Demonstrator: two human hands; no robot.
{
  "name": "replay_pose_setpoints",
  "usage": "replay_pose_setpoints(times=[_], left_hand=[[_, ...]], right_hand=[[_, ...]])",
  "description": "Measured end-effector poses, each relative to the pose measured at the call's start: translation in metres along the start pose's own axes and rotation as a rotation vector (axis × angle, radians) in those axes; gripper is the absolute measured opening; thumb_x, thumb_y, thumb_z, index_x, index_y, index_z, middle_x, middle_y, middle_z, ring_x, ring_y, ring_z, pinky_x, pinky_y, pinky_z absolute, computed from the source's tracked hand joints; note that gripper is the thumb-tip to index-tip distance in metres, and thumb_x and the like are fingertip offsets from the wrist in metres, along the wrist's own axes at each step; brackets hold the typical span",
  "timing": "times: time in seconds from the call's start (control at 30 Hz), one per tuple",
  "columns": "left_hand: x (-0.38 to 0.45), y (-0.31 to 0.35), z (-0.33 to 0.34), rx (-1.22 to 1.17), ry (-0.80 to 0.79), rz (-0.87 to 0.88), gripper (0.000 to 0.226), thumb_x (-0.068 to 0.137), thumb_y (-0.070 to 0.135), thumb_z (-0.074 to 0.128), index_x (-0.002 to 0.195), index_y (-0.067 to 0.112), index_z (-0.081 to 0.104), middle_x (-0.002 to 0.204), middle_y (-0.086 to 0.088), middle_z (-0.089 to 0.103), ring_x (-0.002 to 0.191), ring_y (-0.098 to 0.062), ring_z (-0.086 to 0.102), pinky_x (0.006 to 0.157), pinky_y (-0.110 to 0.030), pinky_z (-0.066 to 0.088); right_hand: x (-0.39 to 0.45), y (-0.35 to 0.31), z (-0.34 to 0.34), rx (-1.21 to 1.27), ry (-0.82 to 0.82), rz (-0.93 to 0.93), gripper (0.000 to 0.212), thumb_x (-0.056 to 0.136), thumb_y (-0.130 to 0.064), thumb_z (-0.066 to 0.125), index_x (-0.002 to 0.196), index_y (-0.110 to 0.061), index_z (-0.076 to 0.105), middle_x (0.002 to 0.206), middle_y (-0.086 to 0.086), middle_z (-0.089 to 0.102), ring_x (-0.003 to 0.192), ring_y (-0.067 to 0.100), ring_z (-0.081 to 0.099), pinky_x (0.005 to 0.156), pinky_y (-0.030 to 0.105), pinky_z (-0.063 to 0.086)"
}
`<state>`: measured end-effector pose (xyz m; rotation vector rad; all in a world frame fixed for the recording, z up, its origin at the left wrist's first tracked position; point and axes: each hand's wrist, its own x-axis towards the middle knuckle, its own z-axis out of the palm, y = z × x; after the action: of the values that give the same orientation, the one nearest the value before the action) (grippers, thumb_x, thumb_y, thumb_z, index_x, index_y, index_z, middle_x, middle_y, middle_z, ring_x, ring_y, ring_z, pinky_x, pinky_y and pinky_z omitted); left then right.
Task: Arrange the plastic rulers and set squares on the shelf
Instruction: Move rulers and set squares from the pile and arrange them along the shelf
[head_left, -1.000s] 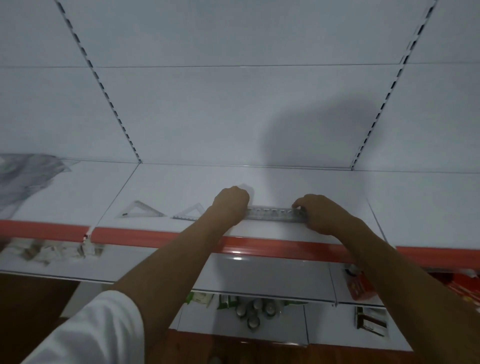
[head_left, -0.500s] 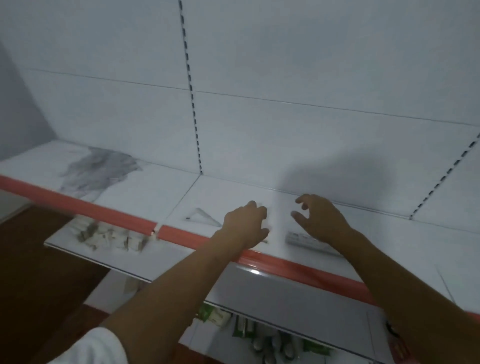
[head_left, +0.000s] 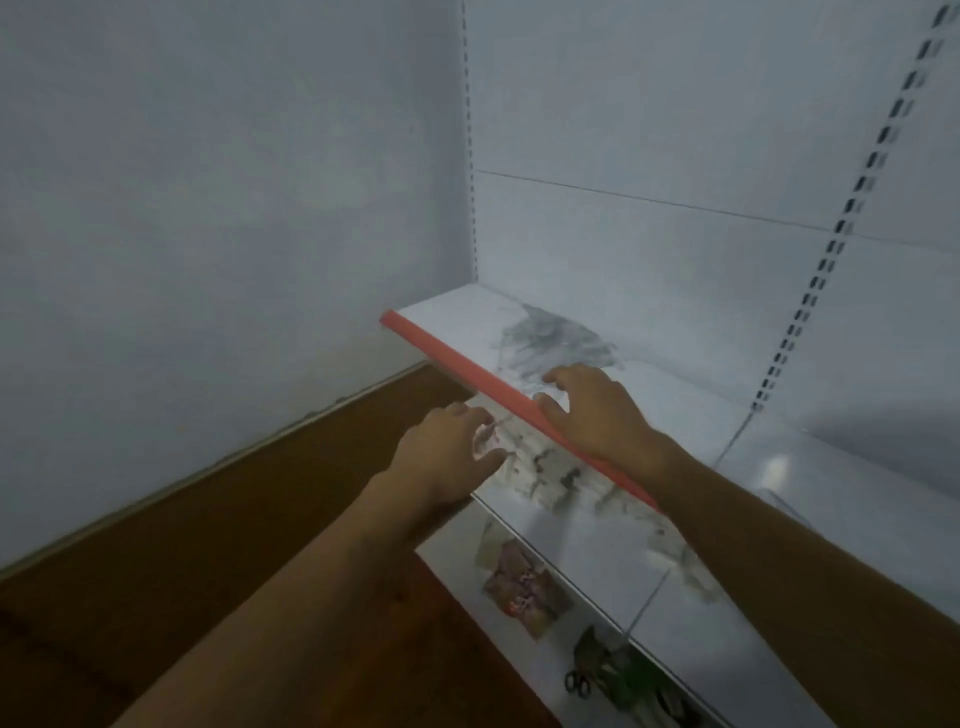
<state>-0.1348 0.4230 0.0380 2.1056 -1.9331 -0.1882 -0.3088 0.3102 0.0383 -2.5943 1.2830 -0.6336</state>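
A plain pale wall (head_left: 208, 208) fills the left side, meeting a brown wooden floor (head_left: 156, 571) below; the left hand (head_left: 447, 452) hovers in front of the shelf edge, fingers spread and loosely bent, gripping nothing, its fingertips just over a blurred heap of pale packets (head_left: 550, 467) on the lower shelf (head_left: 613, 561); just to its right runs the red front strip (head_left: 467, 371) of the top shelf (head_left: 691, 415); the right hand (head_left: 592, 410) lies over that strip, fingers apart and slightly curled, reaching onto the white surface and holding nothing; just beyond its fingertips lies a grey smudged patch (head_left: 556, 338); whether its fingers touch the shelf I cannot tell; no ruler or set square shows clearly near either hand, only a faint clear outline (head_left: 784, 501) on the shelf right of the right forearm, too blurred to name; lower right, darker packaged goods (head_left: 524, 587) sit on the shelves beneath; a slotted upright (head_left: 831, 244) climbs the back panel at far right.
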Motion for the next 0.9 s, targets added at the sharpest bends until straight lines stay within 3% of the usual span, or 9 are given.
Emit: replay_pose_setpoints(times=[0.2,0.4,0.57,0.7,0.9], left_hand=[[-0.006,-0.093,-0.032,-0.030,0.030,-0.176,0.050,0.090,0.051,0.054,0.134,0.029,0.047,0.136,0.003,0.050,0.120,-0.016,0.049,0.095,-0.034,0.047],[0.016,-0.150,-0.031,-0.061,0.008,-0.264,0.053,0.090,0.052,0.054,0.136,0.027,0.044,0.137,0.001,0.049,0.120,-0.017,0.050,0.094,-0.032,0.046],[0.068,-0.192,-0.042,-0.033,-0.019,-0.291,0.056,0.091,0.051,0.054,0.139,0.025,0.042,0.140,0.000,0.047,0.122,-0.020,0.050,0.099,-0.036,0.046],[0.122,-0.223,-0.056,-0.021,-0.006,-0.295,0.051,0.091,0.050,0.054,0.135,0.026,0.045,0.132,0.000,0.051,0.113,-0.019,0.053,0.091,-0.034,0.047],[0.183,-0.257,-0.053,-0.040,-0.017,-0.264,0.049,0.093,0.046,0.053,0.137,0.025,0.044,0.135,0.000,0.050,0.117,-0.018,0.051,0.092,-0.031,0.043]], right_hand=[[0.069,-0.070,0.050,-0.010,-0.067,-0.075,0.049,0.094,-0.053,0.040,0.126,-0.018,0.054,0.121,0.005,0.060,0.106,0.022,0.057,0.091,0.038,0.048],[0.129,-0.105,0.099,0.038,-0.140,-0.099,0.047,0.095,-0.051,0.043,0.131,-0.022,0.051,0.132,0.002,0.056,0.117,0.023,0.055,0.101,0.039,0.043],[0.197,-0.116,0.133,0.038,-0.175,-0.142,0.043,0.096,-0.049,0.044,0.129,-0.022,0.051,0.130,0.001,0.056,0.117,0.021,0.054,0.103,0.039,0.042],[0.260,-0.115,0.151,0.015,-0.145,-0.155,0.040,0.096,-0.045,0.043,0.123,-0.017,0.054,0.121,0.005,0.059,0.106,0.021,0.057,0.094,0.039,0.047],[0.321,-0.109,0.176,-0.036,-0.160,-0.115,0.043,0.096,-0.046,0.041,0.128,-0.019,0.053,0.127,0.004,0.057,0.111,0.020,0.055,0.098,0.037,0.043]])
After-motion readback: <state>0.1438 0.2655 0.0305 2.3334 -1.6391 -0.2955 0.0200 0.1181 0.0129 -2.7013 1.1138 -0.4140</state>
